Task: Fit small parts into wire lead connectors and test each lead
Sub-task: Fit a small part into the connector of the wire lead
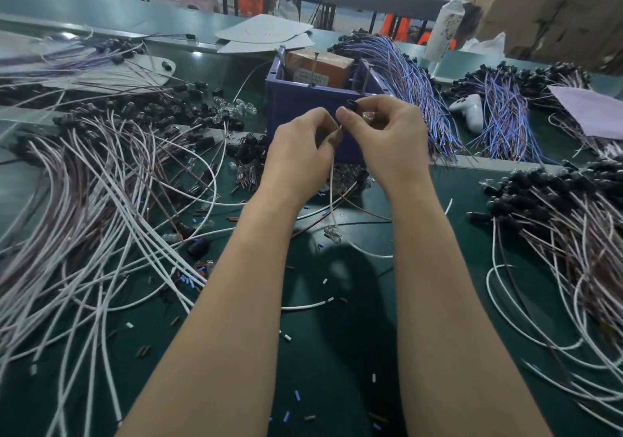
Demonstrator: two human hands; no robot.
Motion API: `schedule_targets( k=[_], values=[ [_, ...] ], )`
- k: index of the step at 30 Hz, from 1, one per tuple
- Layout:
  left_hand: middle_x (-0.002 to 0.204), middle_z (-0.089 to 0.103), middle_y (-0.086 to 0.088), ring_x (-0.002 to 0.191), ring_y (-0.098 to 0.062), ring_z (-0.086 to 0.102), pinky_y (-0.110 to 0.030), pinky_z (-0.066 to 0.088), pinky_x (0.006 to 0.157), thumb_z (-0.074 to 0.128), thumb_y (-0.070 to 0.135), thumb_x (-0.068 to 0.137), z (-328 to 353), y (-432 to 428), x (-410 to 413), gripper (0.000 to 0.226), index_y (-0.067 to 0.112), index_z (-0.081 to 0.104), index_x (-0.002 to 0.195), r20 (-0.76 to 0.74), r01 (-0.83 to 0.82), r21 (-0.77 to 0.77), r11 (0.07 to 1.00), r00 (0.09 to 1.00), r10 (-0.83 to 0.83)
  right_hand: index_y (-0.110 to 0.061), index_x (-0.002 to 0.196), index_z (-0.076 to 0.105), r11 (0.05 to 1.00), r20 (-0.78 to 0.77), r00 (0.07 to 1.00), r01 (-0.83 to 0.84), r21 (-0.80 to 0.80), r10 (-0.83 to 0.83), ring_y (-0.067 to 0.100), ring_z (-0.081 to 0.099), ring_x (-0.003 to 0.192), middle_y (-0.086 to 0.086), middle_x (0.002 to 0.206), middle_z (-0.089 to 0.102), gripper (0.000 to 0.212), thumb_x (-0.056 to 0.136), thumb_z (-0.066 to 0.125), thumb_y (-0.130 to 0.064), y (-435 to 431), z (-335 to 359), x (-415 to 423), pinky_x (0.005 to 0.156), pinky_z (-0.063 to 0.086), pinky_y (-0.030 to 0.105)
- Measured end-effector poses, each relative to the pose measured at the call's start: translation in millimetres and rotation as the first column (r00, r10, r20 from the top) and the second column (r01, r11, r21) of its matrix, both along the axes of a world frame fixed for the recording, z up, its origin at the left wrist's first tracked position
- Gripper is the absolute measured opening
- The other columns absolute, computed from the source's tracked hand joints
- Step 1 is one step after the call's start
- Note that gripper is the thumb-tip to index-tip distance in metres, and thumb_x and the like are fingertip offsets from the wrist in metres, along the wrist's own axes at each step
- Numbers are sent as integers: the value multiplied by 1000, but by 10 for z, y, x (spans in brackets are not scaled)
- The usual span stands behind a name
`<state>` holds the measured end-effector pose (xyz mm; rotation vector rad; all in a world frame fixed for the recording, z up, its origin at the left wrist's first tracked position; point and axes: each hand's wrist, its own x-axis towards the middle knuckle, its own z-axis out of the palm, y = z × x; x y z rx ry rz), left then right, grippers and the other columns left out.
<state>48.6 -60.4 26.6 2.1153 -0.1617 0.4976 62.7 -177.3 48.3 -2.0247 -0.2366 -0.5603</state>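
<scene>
My left hand pinches the top end of a white wire lead in front of the purple box. The lead hangs down to a small clear bulb lying on the green mat. My right hand pinches a small black connector cap between thumb and forefinger, and a clear part shows inside its curled fingers. The two hands' fingertips nearly meet at the wire end. A brown wire runs across the mat below my right wrist.
White and brown leads spread over the left of the mat, more of them at the right. Blue-purple bundles lie behind. Loose clear bulbs, black caps, and cut sleeve bits litter the mat. A white controller and bottle stand back right.
</scene>
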Motion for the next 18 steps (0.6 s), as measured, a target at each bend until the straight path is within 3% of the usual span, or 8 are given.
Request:
schedule_targets(
  k=[4,7,10,14,18],
  values=[
    [82,66,11,77,-7,67,-26,54,75,59,10,88,41,-52,-33,21,21,57,106,59,74,-206,976,996,-63,-18,93,72,997,-7,1000,-20,-73,20,-3,51,60,-17,68,57,18,82,71,-33,-1,45,-16,58,37,6],
    [82,67,10,80,-6,68,-27,55,79,60,6,87,30,-55,-23,20,22,55,97,110,60,-264,963,993,-31,-23,85,72,994,-77,993,-97,-41,94,4,54,63,-10,69,64,13,88,65,-34,-19,59,-24,64,47,25],
    [87,70,0,83,-10,68,-27,54,82,62,5,86,12,-37,-9,18,20,54,92,124,49,-309,950,992,-10,-27,87,68,994,-114,988,-107,-23,104,11,56,65,-2,72,64,21,93,54,-13,-87,83,-27,76,54,41],
    [94,70,-6,88,-8,68,-24,54,87,61,-1,86,-14,-37,-4,17,14,53,90,97,91,-362,928,994,-59,-21,104,61,992,-129,985,-112,54,119,5,60,64,-1,77,64,23,90,55,-3,-160,112,-33,80,57,34],
    [96,70,-7,90,-8,68,-26,54,88,59,-2,86,-30,-27,0,15,11,54,92,101,99,-374,922,993,-66,-18,85,59,985,-100,983,-141,99,151,13,64,73,4,81,66,17,84,65,-2,-147,169,-66,79,58,35]
  ],
)
